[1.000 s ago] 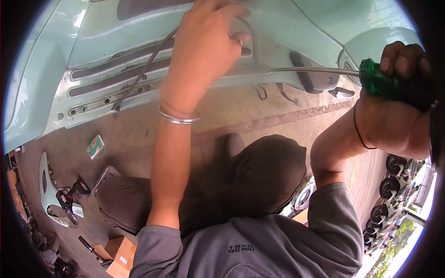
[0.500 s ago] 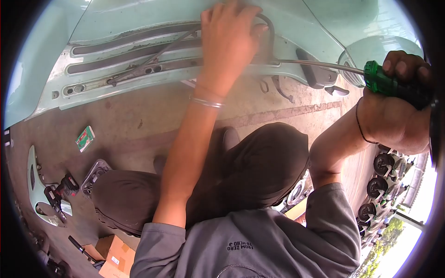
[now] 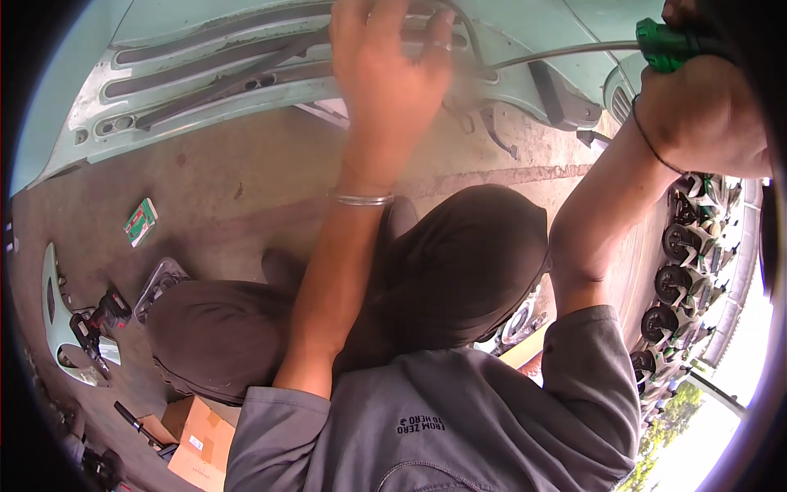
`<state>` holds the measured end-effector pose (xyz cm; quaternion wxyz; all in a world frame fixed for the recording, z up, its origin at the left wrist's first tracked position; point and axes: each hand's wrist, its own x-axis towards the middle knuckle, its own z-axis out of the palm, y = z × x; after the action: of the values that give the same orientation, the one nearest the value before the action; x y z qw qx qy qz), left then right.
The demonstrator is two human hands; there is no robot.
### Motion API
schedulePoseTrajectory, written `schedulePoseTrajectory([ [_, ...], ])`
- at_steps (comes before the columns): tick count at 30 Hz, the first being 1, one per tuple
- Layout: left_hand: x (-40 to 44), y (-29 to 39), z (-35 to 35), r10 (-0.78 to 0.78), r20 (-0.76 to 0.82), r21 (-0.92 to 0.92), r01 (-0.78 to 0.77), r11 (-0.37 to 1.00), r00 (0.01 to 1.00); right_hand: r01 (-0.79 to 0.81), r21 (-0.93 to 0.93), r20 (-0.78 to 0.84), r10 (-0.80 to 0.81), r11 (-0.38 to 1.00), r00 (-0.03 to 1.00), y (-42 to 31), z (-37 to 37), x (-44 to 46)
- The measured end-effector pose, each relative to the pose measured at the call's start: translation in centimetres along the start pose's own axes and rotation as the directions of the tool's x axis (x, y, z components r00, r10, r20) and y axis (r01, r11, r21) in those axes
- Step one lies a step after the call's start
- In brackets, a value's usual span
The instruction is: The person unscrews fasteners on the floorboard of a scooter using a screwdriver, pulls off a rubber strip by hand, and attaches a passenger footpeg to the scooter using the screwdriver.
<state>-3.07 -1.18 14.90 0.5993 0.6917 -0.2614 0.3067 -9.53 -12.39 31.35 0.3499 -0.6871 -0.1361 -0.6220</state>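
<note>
Head camera view: we hold a screwdriver in our right hand, closed round its green and black handle, while its metal shaft runs level to the left, across the face of the pale green panel. Our left hand, a silver bangle at its wrist, is at the panel's lower part with its fingers bent; it is blurred, so we cannot tell whether they grip anything. Just beside its fingertips a thin dark cord curves down toward the shaft's far end, and to its left a dark strip lies slantwise over the panel's long dark grooves. Below the panel, on the floor, lie a small green and white box, a clear tray beside our knee, and what looks like a power drill next to a curved pale green part. An open cardboard box sits at lower left, and black wheels line the right side.
</note>
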Motion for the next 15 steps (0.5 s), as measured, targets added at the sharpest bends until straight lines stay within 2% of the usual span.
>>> schedulePoseTrajectory([
  [1, -0.6, -0.3, 0.0, 0.067, 0.010, 0.037, -0.067, 0.997, 0.998, 0.004, -0.010, 0.014, -0.003, 1.000, 1.000, 0.2, 0.2, 0.2],
  [3, -2.4, 1.0, 1.3, 0.015, -0.288, -0.183, -0.071, 0.980, 0.957, 0.021, -0.029, 0.049, -0.020, 0.999, 0.999, 0.6, 0.9, 0.6],
  [4, -3.5, 1.5, 1.5, 0.033, -0.274, -0.195, -0.089, 0.977, 0.961, 0.029, -0.038, 0.065, -0.027, 0.999, 0.998, 0.8, 1.3, 0.9],
  [5, -4.9, 1.9, 2.2, -0.024, -0.215, -0.318, -0.047, 0.947, 0.976, 0.039, -0.048, 0.074, -0.036, 0.998, 0.997, 1.1, 1.6, 1.1],
  [7, -8.1, 2.9, 2.3, -0.178, 0.049, -0.398, 0.183, 0.899, 0.983, 0.062, -0.065, 0.092, -0.056, 0.996, 0.994, 1.7, 2.4, 1.6],
  [8, -9.1, 2.8, 2.3, -0.172, 0.045, -0.402, 0.175, 0.899, 0.984, 0.075, -0.067, 0.101, -0.068, 0.995, 0.993, 1.9, 2.7, 1.7],
  [10, -10.7, 2.2, 2.3, -0.399, 0.307, -0.403, 0.498, 0.768, 0.864, 0.099, -0.070, 0.115, -0.091, 0.993, 0.989, 1.7, 3.1, 1.9],
  [11, -11.8, 1.2, 2.7, -0.395, 0.301, -0.408, 0.492, 0.769, 0.868, 0.111, -0.074, 0.118, -0.102, 0.991, 0.988, 1.8, 3.3, 1.9],
  [13, -13.0, -1.2, 4.1, -0.544, 0.585, -0.421, 0.799, 0.429, 0.601, 0.128, -0.079, 0.119, -0.118, 0.989, 0.986, 1.7, 3.5, 1.8],
  [14, -13.5, -1.7, 4.5, -0.580, 0.610, -0.430, 0.840, 0.331, 0.540, 0.135, -0.078, 0.123, -0.125, 0.988, 0.985, 1.8, 3.6, 1.7],
  [15, -13.1, -2.3, 4.9, -0.580, 0.603, -0.437, 0.835, 0.334, 0.548, 0.141, -0.083, 0.119, -0.131, 0.987, 0.984, 1.9, 3.8, 1.8],
])
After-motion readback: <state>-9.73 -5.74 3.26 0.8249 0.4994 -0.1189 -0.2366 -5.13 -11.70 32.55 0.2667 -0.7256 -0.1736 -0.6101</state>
